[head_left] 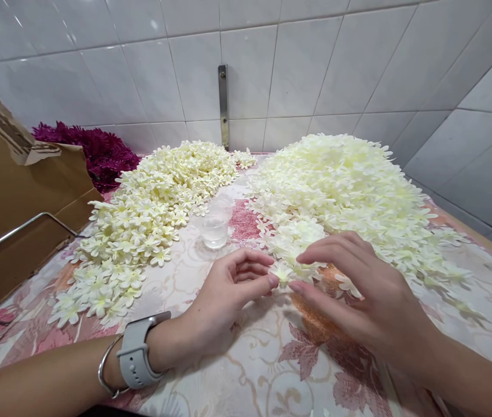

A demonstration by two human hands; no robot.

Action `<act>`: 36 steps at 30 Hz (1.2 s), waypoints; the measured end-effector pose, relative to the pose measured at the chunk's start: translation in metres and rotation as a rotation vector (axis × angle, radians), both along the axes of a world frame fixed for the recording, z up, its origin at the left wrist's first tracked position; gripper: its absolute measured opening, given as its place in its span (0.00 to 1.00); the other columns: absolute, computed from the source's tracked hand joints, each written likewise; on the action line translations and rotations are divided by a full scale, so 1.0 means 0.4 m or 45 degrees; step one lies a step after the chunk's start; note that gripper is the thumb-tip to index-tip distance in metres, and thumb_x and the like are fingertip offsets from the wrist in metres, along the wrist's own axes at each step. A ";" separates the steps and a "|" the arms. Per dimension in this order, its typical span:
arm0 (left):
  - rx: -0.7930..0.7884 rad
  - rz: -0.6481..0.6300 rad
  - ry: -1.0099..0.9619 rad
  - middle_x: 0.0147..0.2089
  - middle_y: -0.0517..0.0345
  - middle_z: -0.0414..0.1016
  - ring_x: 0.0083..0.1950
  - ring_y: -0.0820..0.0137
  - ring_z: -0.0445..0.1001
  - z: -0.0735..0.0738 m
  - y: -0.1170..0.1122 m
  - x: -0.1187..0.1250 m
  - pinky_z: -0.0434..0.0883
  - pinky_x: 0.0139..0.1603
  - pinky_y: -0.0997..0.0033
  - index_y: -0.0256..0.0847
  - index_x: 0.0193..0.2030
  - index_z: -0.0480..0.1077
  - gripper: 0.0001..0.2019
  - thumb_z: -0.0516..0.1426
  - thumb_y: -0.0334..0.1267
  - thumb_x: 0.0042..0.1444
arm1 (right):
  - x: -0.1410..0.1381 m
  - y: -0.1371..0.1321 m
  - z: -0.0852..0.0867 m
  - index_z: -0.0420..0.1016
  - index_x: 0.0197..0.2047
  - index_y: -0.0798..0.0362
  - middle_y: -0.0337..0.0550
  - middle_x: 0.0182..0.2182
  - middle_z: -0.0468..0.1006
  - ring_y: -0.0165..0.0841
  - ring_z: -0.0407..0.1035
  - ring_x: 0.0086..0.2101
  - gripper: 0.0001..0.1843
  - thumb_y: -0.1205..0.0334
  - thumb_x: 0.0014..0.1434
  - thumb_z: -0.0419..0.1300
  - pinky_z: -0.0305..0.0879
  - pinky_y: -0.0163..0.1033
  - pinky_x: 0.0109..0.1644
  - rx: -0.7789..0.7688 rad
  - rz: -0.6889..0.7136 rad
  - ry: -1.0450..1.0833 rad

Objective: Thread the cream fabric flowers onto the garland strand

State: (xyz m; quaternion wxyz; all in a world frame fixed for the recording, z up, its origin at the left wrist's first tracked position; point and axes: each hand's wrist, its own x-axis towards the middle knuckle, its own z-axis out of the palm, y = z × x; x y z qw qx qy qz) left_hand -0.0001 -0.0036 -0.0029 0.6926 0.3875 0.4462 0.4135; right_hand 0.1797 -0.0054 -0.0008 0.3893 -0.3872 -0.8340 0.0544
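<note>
My left hand (239, 284), with a watch and a bangle at the wrist, is closed on a small white artificial flower (281, 273) between thumb and fingers. Just right of that flower, my right hand (350, 284) has its thumb and fingers apart and nothing visible between them. Beyond both hands lies a large heap of pale yellow-white petal flowers (337, 179). To the left spreads another heap of cream flowers (159, 202). Between the heaps stands a small clear plastic cup (215, 230).
A cardboard box (24, 208) with a metal wire handle (15, 234) stands at the left. Behind it sits a pile of purple flowers (94, 152). A patterned cloth (246, 376) covers the table. White tiled wall (246, 58) with a metal bracket (223, 107) rises at the back.
</note>
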 end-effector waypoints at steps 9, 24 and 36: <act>-0.038 -0.052 -0.010 0.30 0.62 0.72 0.33 0.78 0.70 -0.001 0.002 0.001 0.66 0.33 0.80 0.39 0.33 0.71 0.10 0.66 0.31 0.44 | -0.007 -0.001 -0.006 0.70 0.33 0.52 0.41 0.27 0.73 0.34 0.63 0.31 0.08 0.73 0.60 0.53 0.53 0.41 0.35 -0.023 0.099 -0.081; -0.064 -0.078 -0.033 0.30 0.62 0.73 0.33 0.77 0.71 -0.003 0.004 0.000 0.66 0.34 0.80 0.39 0.32 0.71 0.13 0.69 0.34 0.40 | -0.010 -0.001 -0.011 0.71 0.36 0.53 0.40 0.29 0.75 0.34 0.64 0.34 0.06 0.72 0.60 0.56 0.60 0.41 0.38 -0.135 0.127 0.006; -0.030 -0.105 -0.048 0.30 0.62 0.74 0.32 0.78 0.71 -0.004 0.004 0.001 0.66 0.32 0.81 0.38 0.33 0.72 0.11 0.67 0.30 0.42 | -0.003 -0.005 -0.001 0.74 0.31 0.49 0.39 0.28 0.74 0.33 0.68 0.32 0.07 0.67 0.58 0.57 0.62 0.39 0.34 -0.430 -0.012 0.179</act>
